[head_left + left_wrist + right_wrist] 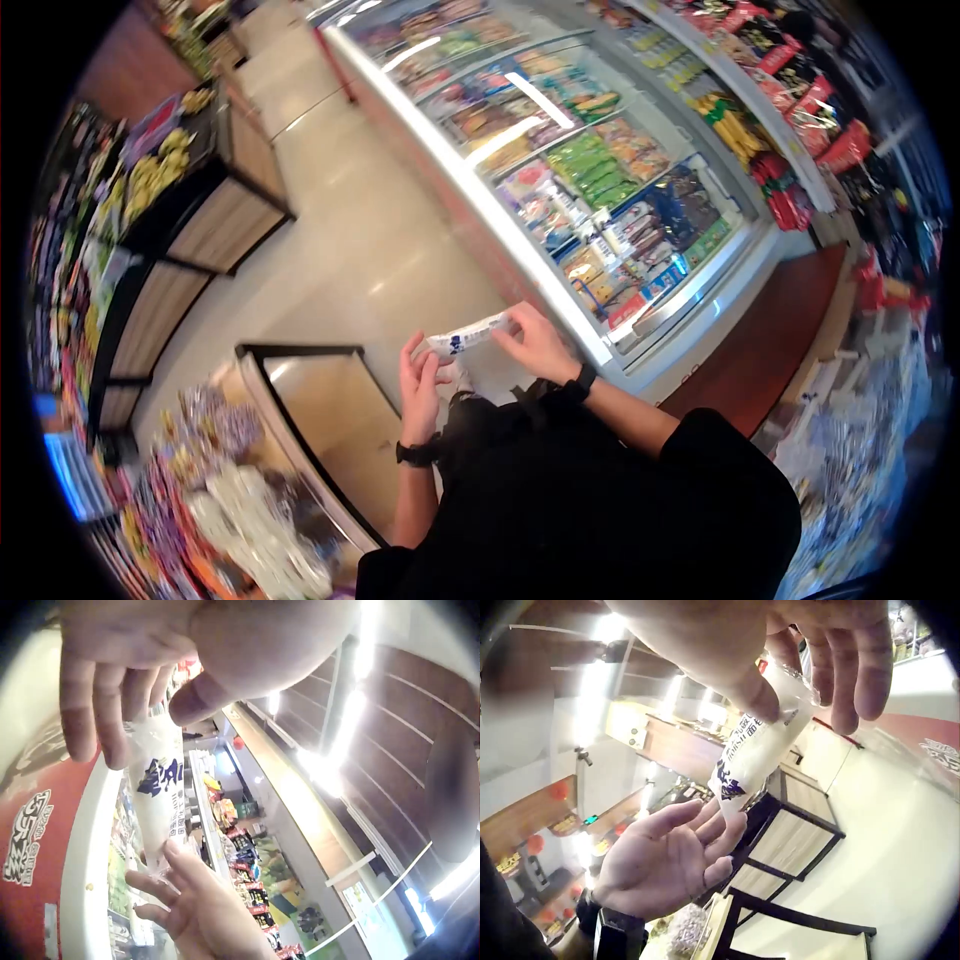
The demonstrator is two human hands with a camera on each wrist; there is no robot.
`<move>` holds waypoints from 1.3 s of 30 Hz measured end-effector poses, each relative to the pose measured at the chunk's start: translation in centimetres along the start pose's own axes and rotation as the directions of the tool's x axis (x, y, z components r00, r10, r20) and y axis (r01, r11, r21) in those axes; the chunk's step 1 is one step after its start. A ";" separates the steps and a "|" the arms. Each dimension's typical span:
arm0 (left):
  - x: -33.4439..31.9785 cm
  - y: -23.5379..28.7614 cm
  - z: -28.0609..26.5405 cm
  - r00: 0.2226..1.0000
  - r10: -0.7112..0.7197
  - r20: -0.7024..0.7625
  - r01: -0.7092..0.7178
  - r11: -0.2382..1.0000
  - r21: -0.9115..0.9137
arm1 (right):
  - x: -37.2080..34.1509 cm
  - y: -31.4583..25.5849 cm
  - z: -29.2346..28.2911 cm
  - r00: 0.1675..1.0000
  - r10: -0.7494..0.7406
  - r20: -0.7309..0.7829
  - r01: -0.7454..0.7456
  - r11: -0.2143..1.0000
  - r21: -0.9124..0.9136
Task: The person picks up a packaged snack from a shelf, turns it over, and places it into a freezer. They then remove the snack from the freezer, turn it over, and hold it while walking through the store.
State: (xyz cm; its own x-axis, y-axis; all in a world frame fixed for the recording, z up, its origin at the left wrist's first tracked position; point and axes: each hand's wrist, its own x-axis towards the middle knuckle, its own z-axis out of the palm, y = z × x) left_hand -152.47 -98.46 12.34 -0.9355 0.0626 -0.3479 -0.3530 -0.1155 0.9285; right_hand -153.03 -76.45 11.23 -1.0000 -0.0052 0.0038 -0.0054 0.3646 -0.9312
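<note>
A long white wrapped package (468, 338) with dark blue lettering spans the space between the two hands in the head view. The left hand (420, 385) pinches one end of the package (155, 784) between thumb and fingers. At its other end, the right hand (540, 345) holds the clear wrapper with thumb and fingertips. In the right wrist view the package (754, 750) slants down from the right hand (780, 652) to the fingertips of the left hand (664, 862), whose palm is turned up.
A glass-topped freezer (600, 180) full of packaged goods stands ahead on the right. Wooden produce stands (225, 220) line the left side. Beside the left arm is a dark-framed table (330, 400) near bagged goods (260, 530). Floor (380, 240) lies between.
</note>
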 end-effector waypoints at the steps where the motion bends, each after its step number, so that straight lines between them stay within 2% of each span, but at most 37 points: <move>1: 1.5 0.7 -0.9 0.998 -0.006 0.056 0.005 1.000 0.020 | 0.8 -0.3 0.5 0.996 -0.041 -0.084 0.034 0.997 -0.076; 5: 8.0 2.9 -3.3 0.966 -0.028 0.256 -0.004 0.992 0.124 | 4.0 -1.4 2.2 0.965 0.226 -0.135 -0.230 0.973 -0.014; 8: 12.5 3.9 -3.2 0.918 -0.037 0.394 -0.038 0.982 0.183 | 5.3 -1.9 2.7 0.923 0.288 -0.256 -0.284 0.957 0.055; 11: 15.3 4.4 -2.3 0.853 -0.089 0.515 -0.034 0.974 0.224 | 5.5 -0.9 3.0 0.847 0.341 -0.409 -0.307 0.940 0.147; 14: 18.4 4.2 -0.4 0.795 -0.145 0.589 -0.006 0.969 0.247 | 5.8 0.8 2.5 0.785 0.399 -0.473 -0.354 0.917 0.187; 18: 21.6 3.0 3.3 0.751 -0.208 0.627 0.020 0.956 0.293 | 6.6 2.0 0.7 0.729 0.434 -0.528 -0.366 0.900 0.235; 21: 23.9 2.4 6.3 0.709 -0.230 0.666 -0.047 0.928 0.371 | 8.3 3.6 -1.0 0.684 0.444 -0.579 -0.393 0.893 0.220; 24: 25.3 4.0 9.2 0.710 -0.301 0.637 -0.029 0.891 0.453 | 9.5 5.6 -3.1 0.667 0.360 -0.653 -0.299 0.931 0.208; 25: 25.9 4.3 10.1 0.710 -0.298 0.638 -0.051 0.882 0.469 | 10.1 5.3 -4.1 0.656 0.449 -0.606 -0.337 0.893 0.297; 28: 29.1 3.5 12.2 0.730 -0.278 0.625 -0.147 0.828 0.541 | 11.7 7.5 -5.7 0.653 0.335 -0.679 -0.308 0.937 0.166; 29: 30.2 3.2 12.9 0.725 -0.260 0.638 -0.192 0.813 0.550 | 12.3 8.2 -5.9 0.640 0.370 -0.674 -0.269 0.929 0.256; 32: 31.7 3.5 15.8 0.721 -0.293 0.628 -0.200 0.779 0.594 | 13.1 8.7 -7.6 0.610 0.393 -0.688 -0.281 0.919 0.276; 33: 31.8 3.8 16.9 0.718 -0.259 0.646 -0.232 0.785 0.574 | 13.5 8.8 -8.2 0.587 0.461 -0.665 -0.313 0.887 0.338; 39: 35.2 3.2 22.1 0.646 -0.337 0.685 -0.178 0.806 0.564 | 15.3 9.0 -10.2 0.448 0.474 -0.758 -0.390 0.867 0.311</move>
State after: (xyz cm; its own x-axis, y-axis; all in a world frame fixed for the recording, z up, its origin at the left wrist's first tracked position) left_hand -186.11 -74.71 5.99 -0.4727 0.7588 -0.4481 -0.1080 0.4547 0.8841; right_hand -168.45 -63.72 6.63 -0.4528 0.8766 -0.1628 0.3866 0.0285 -0.9218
